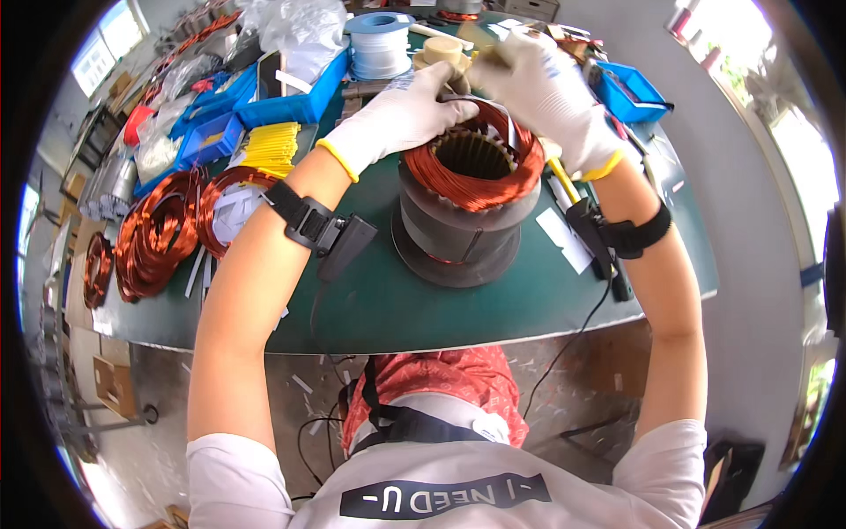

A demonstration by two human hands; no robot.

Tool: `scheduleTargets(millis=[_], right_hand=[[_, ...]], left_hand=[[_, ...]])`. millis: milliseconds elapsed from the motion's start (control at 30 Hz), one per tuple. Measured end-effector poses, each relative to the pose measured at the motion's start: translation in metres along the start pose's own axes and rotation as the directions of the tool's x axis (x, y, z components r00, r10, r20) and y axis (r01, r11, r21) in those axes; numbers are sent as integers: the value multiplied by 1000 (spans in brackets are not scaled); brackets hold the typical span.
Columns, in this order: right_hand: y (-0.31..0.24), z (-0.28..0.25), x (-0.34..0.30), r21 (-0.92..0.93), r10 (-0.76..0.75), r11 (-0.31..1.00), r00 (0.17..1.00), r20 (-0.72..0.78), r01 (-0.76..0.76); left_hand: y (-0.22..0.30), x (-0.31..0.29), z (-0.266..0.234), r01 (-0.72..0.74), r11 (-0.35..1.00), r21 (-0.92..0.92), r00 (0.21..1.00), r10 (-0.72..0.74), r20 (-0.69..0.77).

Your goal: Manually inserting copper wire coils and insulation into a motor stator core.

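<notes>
A dark green workbench (493, 300) fills the middle of the view, set in a bright workshop with windows at the upper left and right, and a grey floor strewn with small scraps below its near edge. Both gloved hands meet over a motor stator (467, 207), a dark cylindrical core that stands upright on the bench with copper windings (480, 172) bulging in a ring around its open slotted bore. The left hand (401, 119), in a white glove with a yellow cuff, lies over the far left rim of the winding, its fingers curled down onto the copper and seemingly pinching a thin strip there, though the grip itself is too small to read with certainty. The right hand (546, 97), gloved alike, is closed around a pale tool handle (493, 55) just above the far right rim of the winding, its heel resting close to the copper. Each forearm wears a black strap with a small device. To the left of the left forearm lie loose copper wire coils (163, 234), and beyond them a bundle of yellow strips (271, 148) and blue plastic bins (291, 101). Beyond the left hand's fingertips stands a spool of white tape (379, 44). To the right of the right hand sits another blue tray (634, 93).
</notes>
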State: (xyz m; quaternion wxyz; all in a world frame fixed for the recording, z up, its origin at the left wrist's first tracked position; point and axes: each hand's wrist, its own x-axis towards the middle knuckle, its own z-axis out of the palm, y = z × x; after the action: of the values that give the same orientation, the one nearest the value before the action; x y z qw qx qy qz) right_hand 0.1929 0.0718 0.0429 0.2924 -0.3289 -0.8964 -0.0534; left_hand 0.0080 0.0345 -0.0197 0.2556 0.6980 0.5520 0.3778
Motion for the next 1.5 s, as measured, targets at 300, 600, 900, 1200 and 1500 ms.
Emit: scheduleTargets(millis=[300, 600, 900, 1200, 1500], right_hand=[[13, 47, -43, 150, 252, 961, 960, -123, -233], [31, 25, -11, 447, 227, 802, 894, 386, -396], [-8, 6, -43, 246, 250, 929, 959, 133, -276], [4, 27, -40, 217, 130, 967, 991, 28, -133], [26, 36, -38, 332, 111, 933, 988, 103, -140]], left_hand=[[17, -3, -3, -173, 914, 367, 985, 170, 41], [12, -3, -5, -109, 948, 299, 991, 126, -41], [-13, 11, -42, -390, 886, 251, 920, 370, 127], [-2, 0, -4, 176, 817, -549, 949, 8, 315], [-8, -9, -3, 134, 867, -480, 973, -22, 231]])
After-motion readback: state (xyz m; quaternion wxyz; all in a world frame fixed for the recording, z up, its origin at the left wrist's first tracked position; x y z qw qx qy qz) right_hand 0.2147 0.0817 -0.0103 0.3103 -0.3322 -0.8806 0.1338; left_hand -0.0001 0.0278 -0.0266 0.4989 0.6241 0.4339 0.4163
